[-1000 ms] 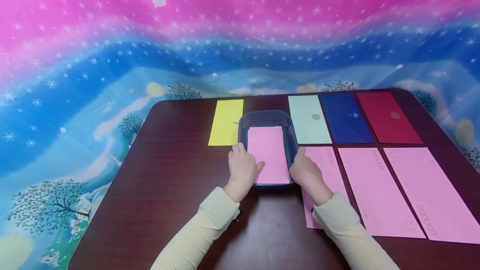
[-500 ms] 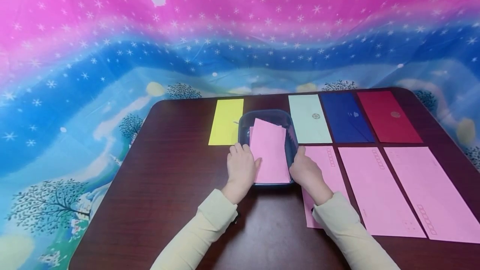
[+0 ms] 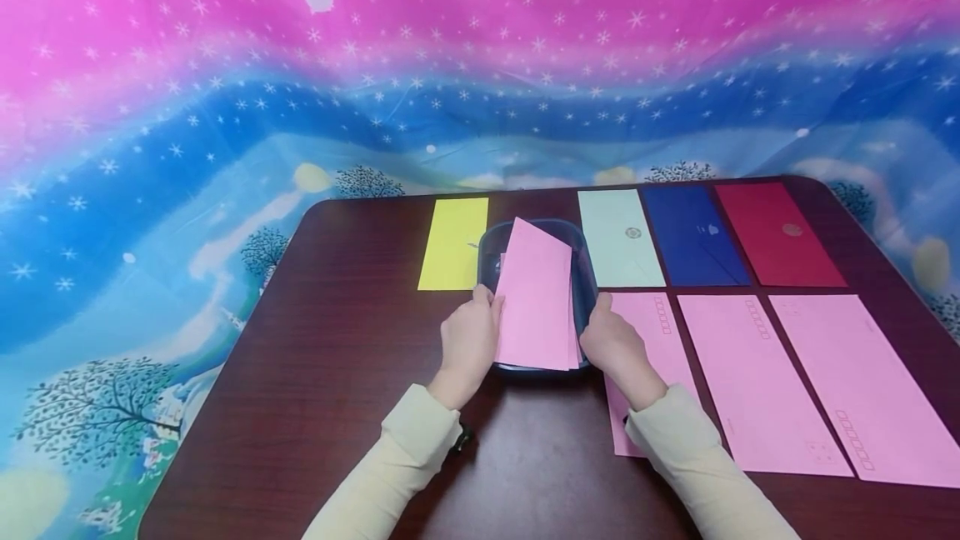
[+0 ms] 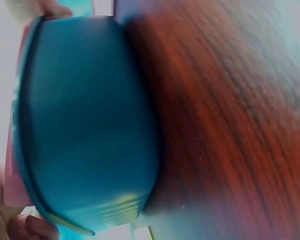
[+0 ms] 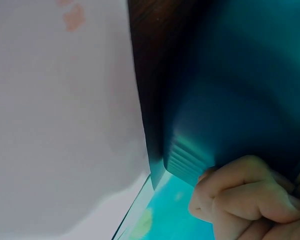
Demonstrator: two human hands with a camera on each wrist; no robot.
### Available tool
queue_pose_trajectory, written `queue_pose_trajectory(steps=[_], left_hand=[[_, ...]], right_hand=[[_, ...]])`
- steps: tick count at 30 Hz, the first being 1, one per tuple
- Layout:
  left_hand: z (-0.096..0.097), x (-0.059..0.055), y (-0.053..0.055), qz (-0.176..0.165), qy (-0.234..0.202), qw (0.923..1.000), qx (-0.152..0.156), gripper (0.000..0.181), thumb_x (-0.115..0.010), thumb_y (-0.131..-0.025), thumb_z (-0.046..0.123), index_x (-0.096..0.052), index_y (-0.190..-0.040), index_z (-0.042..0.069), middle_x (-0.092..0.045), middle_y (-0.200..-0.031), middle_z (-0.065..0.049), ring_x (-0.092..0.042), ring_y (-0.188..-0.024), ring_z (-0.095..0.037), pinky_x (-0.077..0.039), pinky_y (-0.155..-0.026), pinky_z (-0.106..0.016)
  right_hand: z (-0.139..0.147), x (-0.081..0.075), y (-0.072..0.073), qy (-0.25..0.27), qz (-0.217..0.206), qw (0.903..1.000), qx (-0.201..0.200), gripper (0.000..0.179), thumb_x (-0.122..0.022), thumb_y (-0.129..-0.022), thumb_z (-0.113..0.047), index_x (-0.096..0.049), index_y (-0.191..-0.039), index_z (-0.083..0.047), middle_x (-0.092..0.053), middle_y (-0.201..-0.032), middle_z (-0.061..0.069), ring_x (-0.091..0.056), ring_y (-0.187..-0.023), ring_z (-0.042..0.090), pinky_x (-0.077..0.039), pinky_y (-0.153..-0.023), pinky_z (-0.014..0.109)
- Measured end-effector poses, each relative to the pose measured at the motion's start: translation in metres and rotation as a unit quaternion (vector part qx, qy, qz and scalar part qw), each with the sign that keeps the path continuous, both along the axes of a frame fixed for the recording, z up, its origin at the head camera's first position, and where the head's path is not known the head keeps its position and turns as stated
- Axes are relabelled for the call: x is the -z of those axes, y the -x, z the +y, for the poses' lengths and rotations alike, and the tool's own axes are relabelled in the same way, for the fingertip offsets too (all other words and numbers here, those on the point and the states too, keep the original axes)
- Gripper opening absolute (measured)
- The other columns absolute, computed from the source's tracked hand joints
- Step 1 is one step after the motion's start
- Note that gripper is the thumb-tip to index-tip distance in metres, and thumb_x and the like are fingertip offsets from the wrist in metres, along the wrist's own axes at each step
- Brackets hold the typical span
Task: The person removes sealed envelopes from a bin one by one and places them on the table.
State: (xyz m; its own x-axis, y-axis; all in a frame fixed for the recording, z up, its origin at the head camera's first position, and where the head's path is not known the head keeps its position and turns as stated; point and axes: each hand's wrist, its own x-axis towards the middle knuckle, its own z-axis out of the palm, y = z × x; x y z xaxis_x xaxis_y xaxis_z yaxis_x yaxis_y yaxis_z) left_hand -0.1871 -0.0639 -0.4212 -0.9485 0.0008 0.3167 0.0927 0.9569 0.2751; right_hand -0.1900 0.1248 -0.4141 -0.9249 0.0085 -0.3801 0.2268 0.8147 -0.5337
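Note:
A dark blue plastic bin (image 3: 489, 242) sits mid-table with pink envelopes inside it. My left hand (image 3: 468, 340) pinches the left edge of the top pink envelope (image 3: 534, 298), thumb on its face. That envelope is raised and tilted above the others in the stack. In the left wrist view, its pink edge and my fingertips (image 4: 37, 227) show beside the bin's outer wall (image 4: 90, 110). My right hand (image 3: 615, 344) grips the bin's right rim; in the right wrist view its fingers (image 5: 250, 192) are curled against the bin wall.
Behind the bin lie a yellow envelope (image 3: 453, 244), a pale green one (image 3: 621, 240), a blue one (image 3: 696, 236) and a red one (image 3: 780, 236). Three pink envelopes (image 3: 765, 382) lie in a row at the right of the brown table (image 3: 315, 373). A patterned cloth hangs behind.
The top pink envelope has been lifted and tilted off the stack, its far corner rising. My left hand has shifted slightly left with it. The right hand stays on the bin.

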Motion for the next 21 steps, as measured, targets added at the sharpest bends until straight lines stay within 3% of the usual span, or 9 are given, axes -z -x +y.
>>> queue_pose_trajectory(steps=[6,12,21], left_hand=[[-0.014,-0.007,-0.005,0.006,-0.088,0.9961,-0.009,0.023,-0.052,-0.098,0.03,-0.058,-0.092,0.009,-0.059,-0.057,-0.005,-0.059,-0.051,-0.023,-0.04,-0.045,-0.033],[-0.033,-0.017,-0.016,0.007,-0.163,0.9862,-0.028,0.022,-0.052,-0.098,0.03,-0.059,-0.094,0.009,-0.063,-0.067,-0.005,-0.057,-0.054,-0.022,-0.042,-0.05,-0.035],[-0.077,-0.028,-0.033,-0.015,-0.211,0.9744,-0.075,0.025,-0.05,-0.099,0.03,-0.058,-0.101,0.006,-0.067,-0.075,-0.007,-0.055,-0.058,-0.019,-0.041,-0.055,-0.033]], right_hand=[[0.0,-0.001,-0.002,0.002,0.005,1.0,0.0,0.059,-0.038,-0.093,-0.008,-0.012,-0.142,0.011,-0.057,-0.086,0.024,-0.054,-0.065,0.029,-0.039,-0.053,0.032],[-0.001,-0.001,0.0,-0.001,0.004,1.0,0.004,0.059,-0.038,-0.093,-0.008,-0.012,-0.142,0.011,-0.058,-0.089,0.024,-0.054,-0.067,0.029,-0.039,-0.055,0.032],[0.0,-0.001,0.0,-0.004,0.013,0.9999,0.004,0.053,-0.04,-0.091,-0.006,-0.018,-0.137,0.011,-0.059,-0.091,0.027,-0.054,-0.068,0.03,-0.04,-0.056,0.033]])
